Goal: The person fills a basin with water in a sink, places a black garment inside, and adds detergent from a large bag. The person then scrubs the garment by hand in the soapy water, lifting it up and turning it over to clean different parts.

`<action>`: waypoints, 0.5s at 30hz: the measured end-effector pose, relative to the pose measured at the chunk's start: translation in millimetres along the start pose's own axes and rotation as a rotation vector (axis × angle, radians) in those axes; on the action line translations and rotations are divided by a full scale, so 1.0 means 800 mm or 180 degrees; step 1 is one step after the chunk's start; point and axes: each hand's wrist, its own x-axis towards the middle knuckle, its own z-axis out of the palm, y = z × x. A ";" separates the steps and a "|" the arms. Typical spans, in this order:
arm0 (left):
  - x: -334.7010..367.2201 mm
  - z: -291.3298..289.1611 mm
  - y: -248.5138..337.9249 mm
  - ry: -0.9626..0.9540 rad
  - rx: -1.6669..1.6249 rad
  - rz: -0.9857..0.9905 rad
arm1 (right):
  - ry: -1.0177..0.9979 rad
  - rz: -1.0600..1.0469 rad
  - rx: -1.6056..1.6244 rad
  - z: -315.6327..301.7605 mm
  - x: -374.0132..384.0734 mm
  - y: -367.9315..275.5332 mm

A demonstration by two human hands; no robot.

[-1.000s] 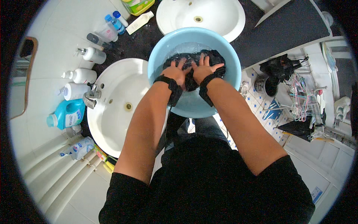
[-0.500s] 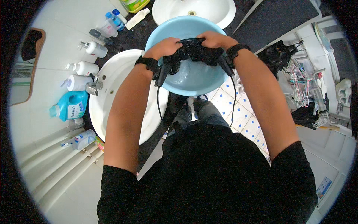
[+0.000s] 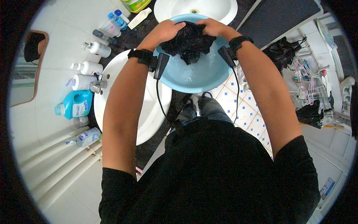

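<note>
A wet-looking black cloth (image 3: 189,43), its exact kind not clear, hangs bunched between my two hands over a light blue basin (image 3: 179,84). My left hand (image 3: 168,30) grips its upper left part, the thumb lying along the top edge. On the other side my right hand (image 3: 214,28) pinches the upper right part. Below the cloth, clear water (image 3: 190,76) shows in the basin. Each wrist carries a black strap with a small cabled box.
A white sink (image 3: 149,127) with a metal tap (image 3: 97,86) is to the left; another white sink (image 3: 220,11) lies beyond the basin. Pump bottles and a blue detergent jug (image 3: 77,104) line the left wall. Hangers (image 3: 305,84) hang on a rack at right.
Both hands have lifted and moved slightly farther away with the black cloth. It was stretched sideways between them and now droops lower in one bunch.
</note>
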 end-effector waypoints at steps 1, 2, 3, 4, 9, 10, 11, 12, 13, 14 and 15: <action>0.006 0.007 -0.004 0.0143 0.0002 0.0020 | 0.0010 0.0026 0.0009 0.010 0.000 0.010; 0.013 0.010 0.002 0.0103 0.0001 0.0079 | 0.0509 -0.0054 -0.0146 0.022 -0.002 0.027; 0.018 0.014 0.009 0.0211 -0.0243 0.0068 | 0.1009 -0.0124 -0.0314 0.028 -0.003 0.046; 0.016 0.018 0.000 0.0339 -0.0490 -0.0046 | 0.1108 0.0293 -0.0118 0.042 -0.011 0.027; 0.046 0.034 -0.063 0.0524 -0.0100 -0.0357 | 0.1474 0.0016 0.0025 0.101 -0.054 -0.044; 0.049 0.036 -0.062 0.0529 -0.0039 -0.0424 | 0.1573 -0.0133 0.0079 0.107 -0.055 -0.048; 0.051 0.038 -0.061 0.0539 0.0023 -0.0501 | 0.1015 -0.0009 0.0386 0.114 -0.052 -0.050; 0.055 0.041 -0.059 0.0522 0.0013 -0.0493 | 0.0895 -0.0182 0.0193 0.117 -0.051 -0.051; 0.057 0.042 -0.055 0.0568 0.0064 -0.0431 | 0.0773 -0.0358 0.0005 0.120 -0.050 -0.054; 0.059 0.043 -0.052 0.0618 0.0117 -0.0375 | 0.0765 -0.0348 0.0008 0.126 -0.044 -0.049; 0.059 0.043 -0.051 0.0610 0.0112 -0.0383 | 0.0543 -0.0303 -0.0187 0.135 -0.036 -0.041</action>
